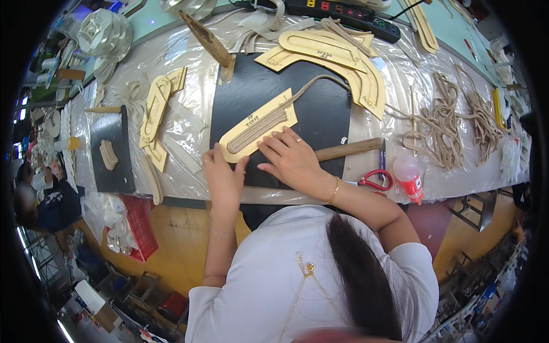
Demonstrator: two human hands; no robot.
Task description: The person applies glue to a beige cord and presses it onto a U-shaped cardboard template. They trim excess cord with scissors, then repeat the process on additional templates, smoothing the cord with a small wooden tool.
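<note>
A tan sole-shaped wooden template (260,127) lies tilted on a black mat (320,108). Beige rope fills its long slot, and the rope's tail (320,80) runs off toward the upper right. My left hand (222,174) rests at the template's near end, thumb against its rim. My right hand (291,154) presses flat on the template's lower edge, fingers spread over the wood; it wears a ring and a gold bracelet. Neither hand grips anything.
A wooden-handled hammer (349,148) lies right of my right hand, then red scissors (374,180) and a glue bottle (410,177). More templates (337,57) lie behind; rope bundles (443,123) at right. A second black mat (111,148) sits left. A power strip (349,14) lies at back.
</note>
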